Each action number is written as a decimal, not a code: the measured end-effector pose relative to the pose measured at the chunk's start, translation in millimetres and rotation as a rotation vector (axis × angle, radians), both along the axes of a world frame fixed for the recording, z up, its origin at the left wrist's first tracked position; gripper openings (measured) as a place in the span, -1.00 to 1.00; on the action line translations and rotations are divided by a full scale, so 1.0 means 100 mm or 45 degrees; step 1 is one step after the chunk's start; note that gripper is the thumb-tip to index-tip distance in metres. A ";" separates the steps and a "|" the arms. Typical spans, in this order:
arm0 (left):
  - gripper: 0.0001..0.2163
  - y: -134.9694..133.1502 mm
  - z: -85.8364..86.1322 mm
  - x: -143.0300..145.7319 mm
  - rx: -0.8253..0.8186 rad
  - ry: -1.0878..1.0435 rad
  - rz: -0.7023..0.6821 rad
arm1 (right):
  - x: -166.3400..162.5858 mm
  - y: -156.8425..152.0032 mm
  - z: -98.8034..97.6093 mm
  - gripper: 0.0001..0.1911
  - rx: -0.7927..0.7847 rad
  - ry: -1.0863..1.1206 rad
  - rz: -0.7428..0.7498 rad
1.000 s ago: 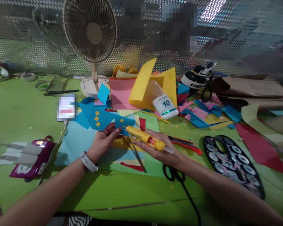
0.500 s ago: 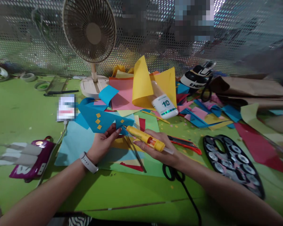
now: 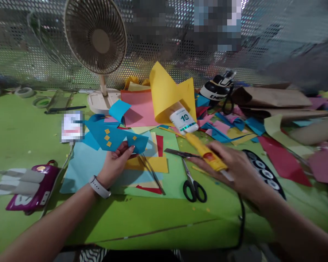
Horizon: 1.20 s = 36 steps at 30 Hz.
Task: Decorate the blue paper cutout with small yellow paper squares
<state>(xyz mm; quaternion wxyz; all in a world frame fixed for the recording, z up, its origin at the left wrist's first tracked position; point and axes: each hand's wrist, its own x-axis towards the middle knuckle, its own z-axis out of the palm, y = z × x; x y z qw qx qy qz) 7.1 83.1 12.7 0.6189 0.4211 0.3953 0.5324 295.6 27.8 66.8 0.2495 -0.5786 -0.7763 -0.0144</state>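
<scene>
My left hand, with a pale watch band on the wrist, pinches a cut blue paper shape near its lower edge. Small yellow paper squares are stuck on that shape, one of them on its right part. My right hand is wrapped round a yellow glue gun, its nozzle pointing up and left beside a white bottle. A black cord hangs below that hand. Black-handled scissors and thin metal tweezers lie between my two hands.
Coloured paper sheets cover the middle of the green table. Behind them stand a fan and a curled yellow sheet. Paper scraps and a black palette-shaped tray lie right. A purple power adapter sits left.
My right hand has carried the glue gun right, away from the blue paper, uncovering the scissors. My left hand keeps its hold on the paper. The whole view has shifted slightly.
</scene>
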 end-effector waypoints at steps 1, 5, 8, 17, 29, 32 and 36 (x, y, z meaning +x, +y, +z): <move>-0.69 0.00 0.00 0.00 0.005 -0.004 0.012 | 0.17 -0.05 0.00 -0.57 -0.070 -0.024 -0.129; -0.74 0.02 -0.01 0.01 0.014 0.002 0.020 | 1.00 -0.28 -0.18 -0.47 -0.334 -0.162 -0.673; -0.74 0.04 -0.02 0.00 0.003 -0.012 0.047 | 1.56 -0.43 -0.43 -0.61 -0.399 -0.129 -0.715; -0.71 0.08 -0.03 -0.02 -0.038 -0.119 0.079 | 1.54 -0.50 -0.43 -0.62 -0.173 -0.443 -0.672; -0.67 0.12 -0.05 -0.03 -0.153 -0.257 0.196 | -0.67 0.14 -0.35 -0.74 0.475 -0.841 1.266; -0.68 0.12 -0.05 -0.04 -0.169 -0.263 0.194 | -0.62 0.25 -0.38 -0.78 0.566 -0.807 1.438; -0.67 0.11 -0.04 -0.03 -0.177 -0.253 0.203 | -0.56 0.27 -0.38 -0.79 0.575 -0.474 1.424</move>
